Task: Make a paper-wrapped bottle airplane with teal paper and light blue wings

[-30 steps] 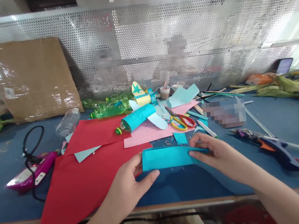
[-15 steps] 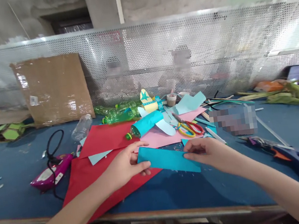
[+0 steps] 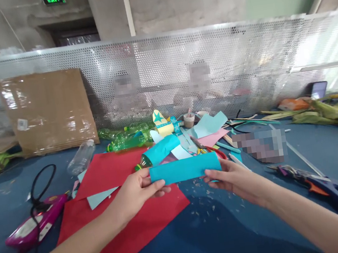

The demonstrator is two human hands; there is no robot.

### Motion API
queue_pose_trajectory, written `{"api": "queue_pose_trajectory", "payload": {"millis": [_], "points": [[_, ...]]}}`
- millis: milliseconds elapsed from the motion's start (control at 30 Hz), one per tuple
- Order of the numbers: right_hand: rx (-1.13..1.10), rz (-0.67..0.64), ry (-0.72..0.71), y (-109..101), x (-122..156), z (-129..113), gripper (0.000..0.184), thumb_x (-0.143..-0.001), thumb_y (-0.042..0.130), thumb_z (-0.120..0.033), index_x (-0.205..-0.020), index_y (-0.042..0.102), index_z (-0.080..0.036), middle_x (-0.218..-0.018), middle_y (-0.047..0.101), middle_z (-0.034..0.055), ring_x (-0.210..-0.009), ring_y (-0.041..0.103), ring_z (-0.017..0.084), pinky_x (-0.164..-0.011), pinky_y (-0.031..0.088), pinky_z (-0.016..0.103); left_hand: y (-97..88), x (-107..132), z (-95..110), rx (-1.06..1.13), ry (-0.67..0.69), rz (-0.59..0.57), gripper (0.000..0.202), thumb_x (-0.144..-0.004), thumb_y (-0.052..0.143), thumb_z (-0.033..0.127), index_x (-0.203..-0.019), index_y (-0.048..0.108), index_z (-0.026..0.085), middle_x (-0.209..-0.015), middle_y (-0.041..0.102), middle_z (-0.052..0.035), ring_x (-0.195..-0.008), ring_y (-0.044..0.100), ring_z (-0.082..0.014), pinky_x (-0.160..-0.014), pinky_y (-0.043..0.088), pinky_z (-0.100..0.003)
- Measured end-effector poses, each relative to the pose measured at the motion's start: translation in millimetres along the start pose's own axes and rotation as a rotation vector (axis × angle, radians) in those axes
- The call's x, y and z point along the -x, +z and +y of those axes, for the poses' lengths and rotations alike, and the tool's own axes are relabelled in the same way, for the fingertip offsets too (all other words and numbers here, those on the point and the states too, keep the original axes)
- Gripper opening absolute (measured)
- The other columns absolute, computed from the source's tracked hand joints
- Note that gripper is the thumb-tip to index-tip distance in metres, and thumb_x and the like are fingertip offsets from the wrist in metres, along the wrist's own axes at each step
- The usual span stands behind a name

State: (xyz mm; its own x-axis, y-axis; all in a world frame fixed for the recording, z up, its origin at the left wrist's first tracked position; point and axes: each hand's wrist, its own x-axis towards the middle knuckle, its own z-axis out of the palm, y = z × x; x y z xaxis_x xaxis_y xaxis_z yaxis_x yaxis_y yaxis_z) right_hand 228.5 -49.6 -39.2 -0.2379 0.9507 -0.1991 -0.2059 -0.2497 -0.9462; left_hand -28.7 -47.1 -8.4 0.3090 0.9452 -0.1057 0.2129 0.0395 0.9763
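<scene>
A strip of teal paper [image 3: 184, 169] is held lifted above the blue table, curved at its right end. My left hand [image 3: 137, 193] pinches its left end with thumb and fingers. My right hand [image 3: 230, 177] grips the right end from below. Just behind the strip lies a plastic bottle wrapped in teal paper with light blue wings [image 3: 159, 150]. Under my left hand spreads a big red paper sheet [image 3: 132, 226]. Paper scraps [image 3: 202, 205] speckle the table below the strip.
A purple glue gun [image 3: 29, 228] with a black cord lies at the left, a dark blue glue gun [image 3: 316, 186] at the right. Scissors [image 3: 209, 149], green bottles [image 3: 123, 138], a clear bottle [image 3: 81, 156], cardboard [image 3: 47, 111] and a perforated metal screen [image 3: 241, 59] stand behind.
Both hands have raised the teal strip off the table and away from me, toward the wrapped bottle. Its right end now curls. The camera has tilted upward.
</scene>
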Motion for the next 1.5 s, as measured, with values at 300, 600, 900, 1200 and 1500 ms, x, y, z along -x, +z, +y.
{"api": "queue_pose_trajectory", "payload": {"millis": [300, 600, 900, 1200, 1500], "points": [[-0.1, 0.083, -0.129, 21.6, -14.1, -6.6, 0.038, -0.056, 0.085, -0.047, -0.069, 0.062, -0.018, -0.07, 0.067, -0.0003, -0.068, 0.063, 0.012, -0.071, 0.052, 0.025, 40.3, -32.8, 12.0, 0.213, -0.069, -0.005, 0.049, -0.06, 0.082, 0.04, -0.101, 0.068, 0.016, -0.101, 0.075, -0.0087, -0.097, 0.07, -0.0265, -0.091, 0.052, -0.038], [-0.039, 0.112, -0.232, 13.2, -42.7, 7.1, 0.041, -0.061, 0.08, -0.054, -0.069, 0.061, -0.018, -0.065, 0.06, -0.0024, -0.063, 0.058, 0.012, -0.068, 0.049, 0.028, 48.5, -55.8, -12.2, 0.177, -0.198, -0.171, 0.05, -0.06, 0.082, 0.044, -0.098, 0.066, 0.016, -0.092, 0.076, -0.0077, -0.092, 0.071, -0.026, -0.086, 0.053, -0.038], [-0.067, 0.121, -0.228, 12.0, -44.4, 17.6, 0.043, -0.071, 0.076, -0.047, -0.105, 0.06, -0.025, -0.089, 0.068, 0.0001, -0.079, 0.063, 0.015, -0.072, 0.052, 0.028, 20.3, -53.8, -12.3, -0.04, -0.214, -0.432, 0.027, -0.067, 0.076, 0.032, -0.083, 0.062, 0.016, -0.08, 0.076, -0.0033, -0.072, 0.071, -0.0199, -0.072, 0.054, -0.031], [0.001, 0.141, -0.034, -1.5, -39.6, 21.1, 0.043, -0.06, 0.085, -0.044, -0.092, 0.068, -0.021, -0.092, 0.07, 0.0024, -0.08, 0.064, 0.017, -0.069, 0.056, 0.026, -64.6, -49.7, 17.5, -0.433, -0.007, -0.096, 0.032, -0.076, 0.065, 0.042, -0.098, 0.059, 0.019, -0.082, 0.071, -0.004, -0.078, 0.069, -0.0205, -0.079, 0.051, -0.035], [-0.004, 0.174, -0.044, -4.7, -40.0, 25.8, 0.048, -0.059, 0.084, -0.047, -0.095, 0.062, -0.024, -0.086, 0.063, -0.002, -0.072, 0.06, 0.013, -0.063, 0.056, 0.024, -85.0, -40.7, -26.7, -0.833, 0.128, 0.046, 0.052, -0.072, 0.067, 0.027, -0.12, 0.045, 0.028, -0.12, 0.059, -0.0073, -0.099, 0.061, -0.0241, -0.081, 0.052, -0.039]]}}
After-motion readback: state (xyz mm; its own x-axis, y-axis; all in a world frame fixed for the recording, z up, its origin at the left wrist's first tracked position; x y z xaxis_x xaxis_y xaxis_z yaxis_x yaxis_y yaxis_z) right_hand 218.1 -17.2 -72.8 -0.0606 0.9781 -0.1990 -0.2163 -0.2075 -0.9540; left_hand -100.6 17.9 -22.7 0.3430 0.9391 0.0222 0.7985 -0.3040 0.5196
